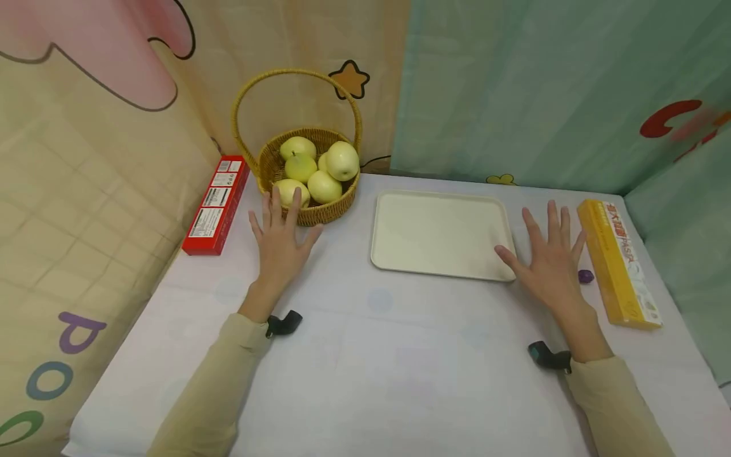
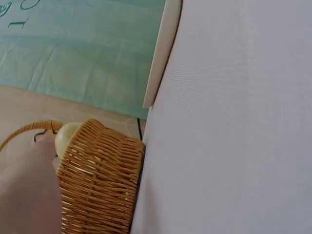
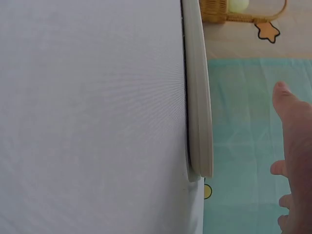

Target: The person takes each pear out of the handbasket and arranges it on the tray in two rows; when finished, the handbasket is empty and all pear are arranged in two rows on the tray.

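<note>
My left hand point(image 1: 281, 249) is spread with straight fingers and holds nothing; in the head view its fingertips overlap the front of a wicker basket point(image 1: 320, 217). Several pale green, round fruits point(image 1: 342, 161) fill that basket, which has a tall arched handle. The left wrist view shows the basket's woven side point(image 2: 100, 180) close by the hand. On the right, my other hand point(image 1: 549, 270) is also spread and holds nothing, its thumb over the right edge of a cream tray point(image 1: 440, 235). In the right wrist view the tray's rim point(image 3: 199, 97) stands apart from the thumb point(image 3: 285, 100).
A red box point(image 1: 214, 209) lies left of the basket. At the far right lies a yellow pasta box point(image 1: 617, 266), with a small purple object point(image 1: 586, 277) beside it. Patterned curtains point(image 1: 542, 89) hang behind the white-covered table point(image 1: 400, 368).
</note>
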The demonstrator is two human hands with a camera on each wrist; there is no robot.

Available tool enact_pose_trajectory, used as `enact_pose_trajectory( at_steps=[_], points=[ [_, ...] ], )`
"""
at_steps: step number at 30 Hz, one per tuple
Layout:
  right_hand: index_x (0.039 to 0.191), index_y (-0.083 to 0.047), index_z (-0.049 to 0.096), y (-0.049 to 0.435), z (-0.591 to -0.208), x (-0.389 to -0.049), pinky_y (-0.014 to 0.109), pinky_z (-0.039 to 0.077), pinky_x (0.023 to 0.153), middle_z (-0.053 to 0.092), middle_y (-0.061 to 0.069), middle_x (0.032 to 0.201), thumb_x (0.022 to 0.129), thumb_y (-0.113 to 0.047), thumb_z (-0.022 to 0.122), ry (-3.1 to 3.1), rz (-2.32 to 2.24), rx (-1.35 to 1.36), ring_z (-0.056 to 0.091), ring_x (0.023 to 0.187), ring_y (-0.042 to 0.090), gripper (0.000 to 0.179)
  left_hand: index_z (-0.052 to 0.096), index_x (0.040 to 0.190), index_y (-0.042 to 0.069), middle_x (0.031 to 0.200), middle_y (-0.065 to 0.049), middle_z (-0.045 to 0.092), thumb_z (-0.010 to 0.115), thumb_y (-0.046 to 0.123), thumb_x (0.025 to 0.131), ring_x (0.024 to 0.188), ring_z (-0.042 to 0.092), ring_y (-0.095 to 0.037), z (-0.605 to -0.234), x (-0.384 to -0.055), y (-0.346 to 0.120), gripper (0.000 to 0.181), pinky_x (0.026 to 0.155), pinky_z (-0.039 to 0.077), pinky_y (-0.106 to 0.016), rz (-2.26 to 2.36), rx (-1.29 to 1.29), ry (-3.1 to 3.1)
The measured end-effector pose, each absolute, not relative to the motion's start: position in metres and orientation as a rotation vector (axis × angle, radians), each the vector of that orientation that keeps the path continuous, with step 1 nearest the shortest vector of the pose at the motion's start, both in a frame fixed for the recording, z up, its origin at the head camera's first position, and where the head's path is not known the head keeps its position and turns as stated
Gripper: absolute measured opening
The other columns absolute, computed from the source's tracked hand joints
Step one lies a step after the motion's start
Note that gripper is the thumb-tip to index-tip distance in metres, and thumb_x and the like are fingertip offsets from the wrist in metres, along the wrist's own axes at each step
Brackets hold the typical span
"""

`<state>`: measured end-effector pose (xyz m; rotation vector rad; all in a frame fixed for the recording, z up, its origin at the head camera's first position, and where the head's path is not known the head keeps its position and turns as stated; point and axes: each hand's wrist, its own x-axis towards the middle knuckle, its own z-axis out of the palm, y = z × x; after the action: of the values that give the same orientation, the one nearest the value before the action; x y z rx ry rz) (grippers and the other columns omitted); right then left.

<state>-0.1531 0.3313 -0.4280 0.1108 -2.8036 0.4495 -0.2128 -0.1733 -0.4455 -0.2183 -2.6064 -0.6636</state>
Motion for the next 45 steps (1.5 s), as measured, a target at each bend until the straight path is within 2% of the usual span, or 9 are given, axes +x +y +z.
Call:
enact_pose_trajectory(
  at_steps=[6,10,16,24,29,33,37,45],
  points=[
    [0.17,-0.018,0.022,0.33,-0.426,-0.154,0.078,-0.014,0.119,-0.007,0.014,0.178,0.097,-0.073,0.051,-2.79,0.471,0.112,-0.013,0.163,0.04,0.096,0.016,0.171,0.02,0.178,-0.016,0.004,0.048,0.064,0.104,0.165,0.001,-0.033,-0.453,-0.223,-0.183,0.086,0.129,0.001,-0.065,-0.914,-0.063,-2.452],
    [0.17,-0.017,0.021,0.329,-0.427,-0.154,0.078,-0.013,0.119,-0.008,0.013,0.178,0.097,-0.073,0.05,-2.794,0.476,0.106,-0.012,0.163,0.04,0.096,0.009,0.172,0.024,0.179,-0.007,0.002,0.047,0.063,0.105,0.165,0.004,-0.03,-0.458,-0.228,-0.186,0.087,0.131,0.007,-0.059,-1.111,-0.006,-2.443],
    [0.17,-0.017,0.02,0.327,-0.428,-0.152,0.076,-0.014,0.12,-0.008,0.013,0.178,0.098,-0.073,0.049,-2.803,0.492,0.098,-0.012,0.163,0.04,0.096,0.001,0.171,0.029,0.178,0.007,0.005,0.05,0.056,0.107,0.164,0.008,-0.017,-0.465,-0.231,-0.187,0.085,0.133,0.012,-0.047,-1.29,0.036,-2.422],
    [0.17,-0.015,0.021,0.324,-0.427,-0.152,0.076,-0.015,0.119,-0.006,0.016,0.178,0.098,-0.072,0.05,-2.809,0.502,0.112,-0.013,0.163,0.039,0.096,-0.004,0.171,0.033,0.177,0.014,0.004,0.051,0.059,0.106,0.161,0.023,-0.024,-0.466,-0.24,-0.191,0.089,0.131,0.018,-0.05,-1.401,0.083,-2.361],
    [0.169,-0.012,0.023,0.32,-0.426,-0.154,0.077,-0.013,0.119,-0.002,0.02,0.177,0.098,-0.072,0.051,-2.8,0.521,0.123,-0.01,0.163,0.041,0.097,-0.003,0.171,0.029,0.177,0.013,0.002,0.051,0.058,0.106,0.161,0.022,-0.024,-0.466,-0.242,-0.193,0.089,0.132,0.017,-0.048,-1.43,0.1,-2.356],
    [0.169,-0.01,0.023,0.321,-0.427,-0.153,0.078,-0.013,0.118,-0.002,0.021,0.177,0.099,-0.07,0.051,-2.807,0.535,0.117,-0.009,0.163,0.043,0.096,-0.005,0.17,0.035,0.177,0.012,0.003,0.051,0.06,0.106,0.162,0.018,-0.021,-0.464,-0.243,-0.19,0.089,0.131,0.017,-0.049,-1.447,0.108,-2.358],
    [0.169,-0.011,0.021,0.322,-0.426,-0.154,0.078,-0.013,0.119,-0.003,0.021,0.177,0.1,-0.07,0.05,-2.802,0.537,0.114,-0.01,0.163,0.042,0.096,-0.006,0.169,0.04,0.178,0.011,0.005,0.05,0.06,0.106,0.161,0.022,-0.022,-0.46,-0.246,-0.189,0.086,0.131,0.019,-0.05,-1.464,0.103,-2.336],
    [0.169,-0.01,0.022,0.319,-0.428,-0.155,0.077,-0.012,0.12,0.0,0.022,0.177,0.099,-0.069,0.052,-2.795,0.569,0.115,-0.006,0.163,0.043,0.096,-0.006,0.17,0.035,0.178,0.003,0.009,0.05,0.058,0.107,0.161,0.024,-0.026,-0.461,-0.245,-0.191,0.088,0.131,0.02,-0.049,-1.468,0.138,-2.333]
  ],
)
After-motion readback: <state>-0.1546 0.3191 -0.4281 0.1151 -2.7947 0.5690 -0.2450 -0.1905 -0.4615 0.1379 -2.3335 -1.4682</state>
